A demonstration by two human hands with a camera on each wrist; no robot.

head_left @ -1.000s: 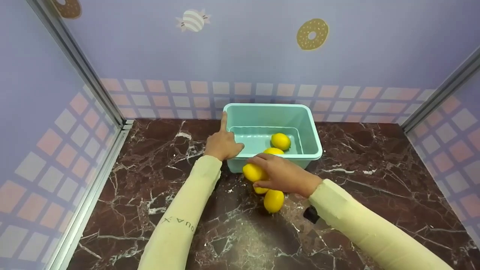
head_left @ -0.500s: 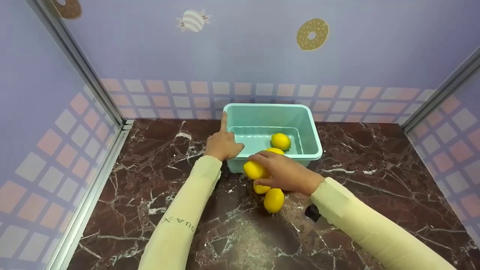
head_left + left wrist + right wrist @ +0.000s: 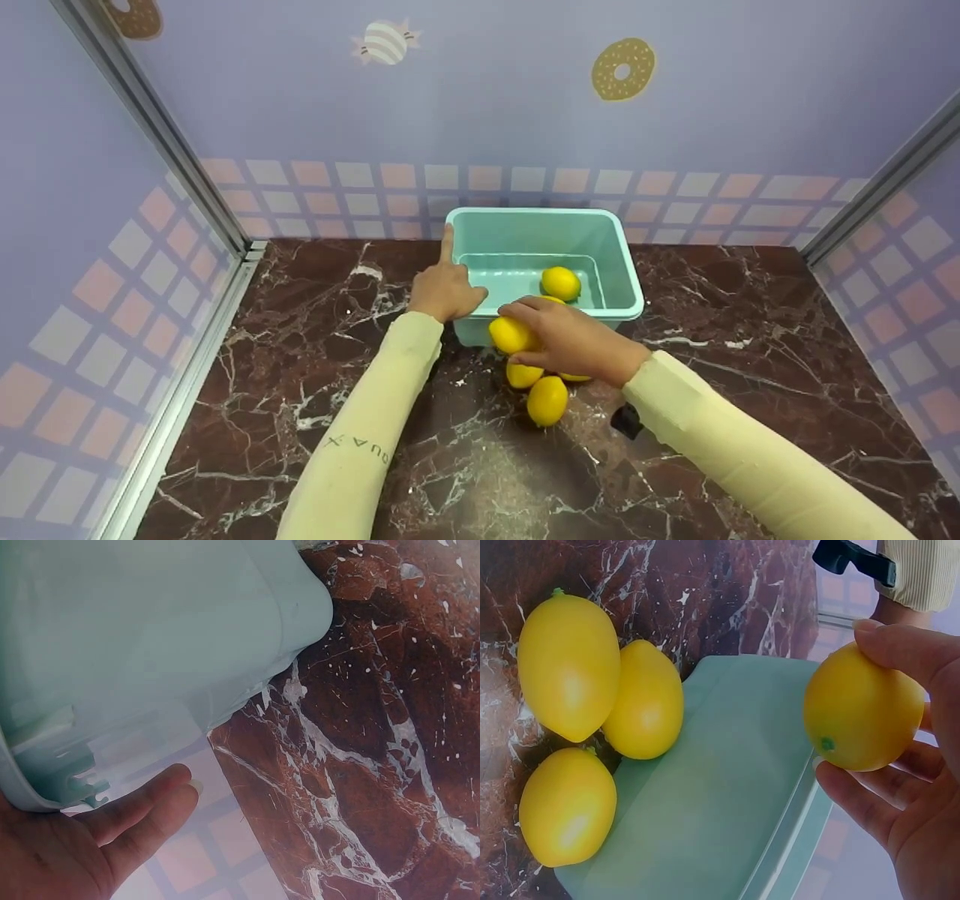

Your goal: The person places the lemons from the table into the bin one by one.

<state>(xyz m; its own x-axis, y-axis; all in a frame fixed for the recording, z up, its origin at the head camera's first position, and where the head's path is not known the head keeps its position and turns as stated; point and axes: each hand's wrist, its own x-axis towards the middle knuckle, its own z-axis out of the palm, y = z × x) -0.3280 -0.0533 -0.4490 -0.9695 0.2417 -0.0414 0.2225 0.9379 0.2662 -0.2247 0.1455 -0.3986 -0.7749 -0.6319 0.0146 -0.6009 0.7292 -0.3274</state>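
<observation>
My right hand [image 3: 574, 341] grips a yellow lemon [image 3: 512, 335] between thumb and fingers, raised in front of the light-green plastic bin [image 3: 570, 232]. In the right wrist view the held lemon shows its small green stem end. Below that hand several lemons lie close together on the table by the bin's front wall, such as the nearest lemon [image 3: 547, 401]. My left hand [image 3: 444, 289] rests at the bin's left rim, index finger straight along it and thumb over the inside. Two of its fingers [image 3: 150, 814] extend outside the wall in the left wrist view.
Inside the bin lies a lemon [image 3: 561, 284], with another partly hidden behind my right hand. The bin stands on a dark red marbled tabletop [image 3: 315, 337], close to the patterned back wall [image 3: 495, 97]. Side walls with metal edge strips flank the table.
My right hand has risen slightly toward the bin with its lemon, uncovering more of the lemons on the table. The left hand and the bin stay put.
</observation>
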